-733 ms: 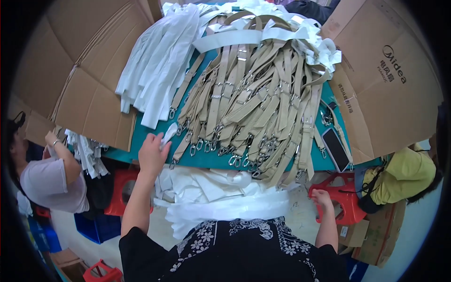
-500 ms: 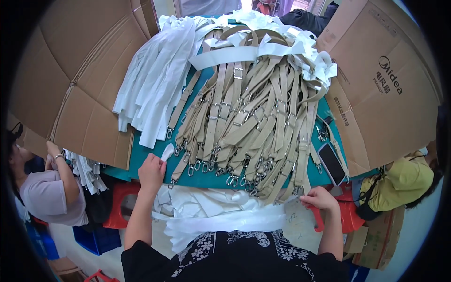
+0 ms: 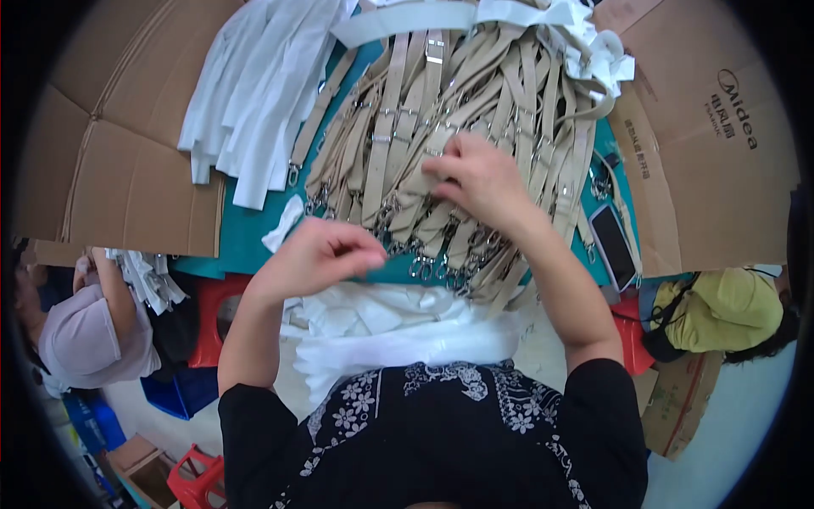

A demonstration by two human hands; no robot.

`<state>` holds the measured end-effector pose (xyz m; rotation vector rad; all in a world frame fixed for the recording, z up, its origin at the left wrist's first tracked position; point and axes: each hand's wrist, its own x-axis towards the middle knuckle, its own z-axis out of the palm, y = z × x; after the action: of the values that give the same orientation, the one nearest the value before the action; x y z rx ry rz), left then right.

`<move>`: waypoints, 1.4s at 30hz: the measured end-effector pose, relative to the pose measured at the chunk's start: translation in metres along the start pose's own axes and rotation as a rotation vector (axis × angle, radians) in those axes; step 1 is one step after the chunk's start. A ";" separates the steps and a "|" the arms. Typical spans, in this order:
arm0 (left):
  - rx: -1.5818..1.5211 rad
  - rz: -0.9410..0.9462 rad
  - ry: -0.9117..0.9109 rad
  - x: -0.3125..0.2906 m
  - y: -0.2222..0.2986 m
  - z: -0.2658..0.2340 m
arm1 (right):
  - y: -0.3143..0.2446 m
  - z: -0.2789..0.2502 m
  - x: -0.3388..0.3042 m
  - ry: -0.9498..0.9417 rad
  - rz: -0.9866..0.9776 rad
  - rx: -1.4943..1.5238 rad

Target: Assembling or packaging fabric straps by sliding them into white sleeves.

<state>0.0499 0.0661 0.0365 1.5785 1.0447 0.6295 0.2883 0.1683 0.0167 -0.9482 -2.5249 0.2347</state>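
A thick pile of beige webbing straps [image 3: 398, 93] with metal buckles and snap hooks lies on the green-covered table [image 3: 242, 229]. Over the middle of the pile reaches my right hand [image 3: 485, 182], thumb and fingers apart just above or touching the straps; I see nothing in its grasp. At the pile's near left edge is my left hand [image 3: 322, 257], its fingers loosely curled and thumb apart, with no held thing visible. A small crumpled white piece [image 3: 285, 222] lies beside it. White sheeting [image 3: 407, 335] is bunched below the table edge, against my front.
Long white strips [image 3: 263, 85] lie at the left; a curled white band [image 3: 407, 21] crosses the pile. A phone [image 3: 612, 246] rests at the right. Tall cardboard [image 3: 144, 161] flanks both sides. People sit at left and right near red stools [image 3: 199, 479].
My right hand has moved from the table's right front edge inward over the straps. My left hand has left the small white piece and come right. The view has tilted lower.
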 end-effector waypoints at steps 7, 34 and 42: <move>0.524 -0.093 -0.022 -0.033 -0.081 0.109 | 0.007 0.009 -0.009 0.188 -0.343 -0.041; -0.131 -0.034 0.031 -0.052 -0.063 0.016 | -0.086 -0.021 0.029 -1.044 0.051 0.690; -0.257 -0.327 -0.492 -0.087 -0.050 0.009 | -0.083 -0.016 0.025 -1.051 -0.213 0.399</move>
<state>0.0012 -0.0126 -0.0032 1.2147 0.7864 0.1291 0.2295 0.1228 0.0641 -0.4091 -3.2211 1.4148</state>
